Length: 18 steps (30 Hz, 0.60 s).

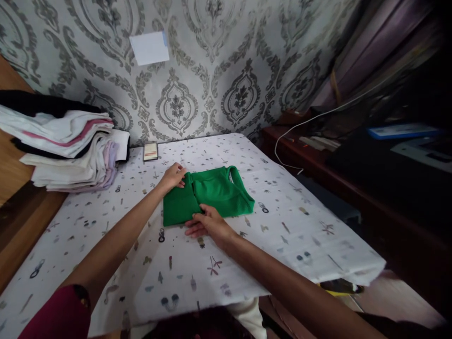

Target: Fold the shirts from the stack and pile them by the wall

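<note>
A green shirt lies on the table, folded into a narrow shape with its neckline toward the right. Its left part is folded over, and the edge of that flap runs across the middle. At the far end of the flap, my left hand grips the cloth edge between thumb and fingers. My right hand is at the near end of the same edge, its thumb on top of the cloth and its fingers curled at the near side of the shirt.
A stack of folded clothes stands at the table's left back. A small card-like item lies near the wall. The patterned tablecloth covers the table. To the right, a white cable hangs by a dark wooden desk.
</note>
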### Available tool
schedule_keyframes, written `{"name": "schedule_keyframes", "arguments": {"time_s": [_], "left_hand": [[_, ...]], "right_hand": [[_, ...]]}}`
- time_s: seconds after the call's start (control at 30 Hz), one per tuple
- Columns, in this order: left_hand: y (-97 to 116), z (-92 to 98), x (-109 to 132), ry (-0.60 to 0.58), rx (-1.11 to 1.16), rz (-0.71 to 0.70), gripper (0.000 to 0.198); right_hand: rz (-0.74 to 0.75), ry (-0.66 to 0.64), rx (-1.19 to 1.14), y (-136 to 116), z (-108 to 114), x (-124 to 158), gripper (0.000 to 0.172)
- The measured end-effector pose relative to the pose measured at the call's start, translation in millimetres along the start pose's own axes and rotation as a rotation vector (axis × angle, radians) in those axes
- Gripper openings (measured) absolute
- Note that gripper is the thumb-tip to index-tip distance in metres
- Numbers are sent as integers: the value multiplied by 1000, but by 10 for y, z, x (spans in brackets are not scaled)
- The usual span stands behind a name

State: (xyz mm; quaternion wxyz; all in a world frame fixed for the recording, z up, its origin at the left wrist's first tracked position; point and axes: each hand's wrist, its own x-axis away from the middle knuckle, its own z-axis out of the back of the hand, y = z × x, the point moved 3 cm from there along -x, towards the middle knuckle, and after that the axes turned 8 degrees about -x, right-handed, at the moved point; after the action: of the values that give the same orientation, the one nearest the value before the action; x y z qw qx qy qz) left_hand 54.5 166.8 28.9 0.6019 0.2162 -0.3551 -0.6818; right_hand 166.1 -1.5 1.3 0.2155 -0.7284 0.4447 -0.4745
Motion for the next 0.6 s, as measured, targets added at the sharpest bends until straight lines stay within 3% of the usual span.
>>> {"name": "schedule_keyframes", "arguments": {"time_s": [0.1,0.27,0.33,0.5,0.6], "left_hand": [[-53,114,133,-18,1,-83,6],[-162,232,523,92,-351,-539,13],[-239,186,659,113,-433,-635,21],[-404,4,805,61,-542,-663,36],[-417,-12,799,73,-547,-647,35]], "right_hand": [[-7,-23,21,-15,12,-8,41],[61,-17,230,-109,-18,-18,38],[126,-12,351,-163,-20,-21,42],[104,-26,608,-274,105,6,47],[312,64,824,-486,172,6,40]]}}
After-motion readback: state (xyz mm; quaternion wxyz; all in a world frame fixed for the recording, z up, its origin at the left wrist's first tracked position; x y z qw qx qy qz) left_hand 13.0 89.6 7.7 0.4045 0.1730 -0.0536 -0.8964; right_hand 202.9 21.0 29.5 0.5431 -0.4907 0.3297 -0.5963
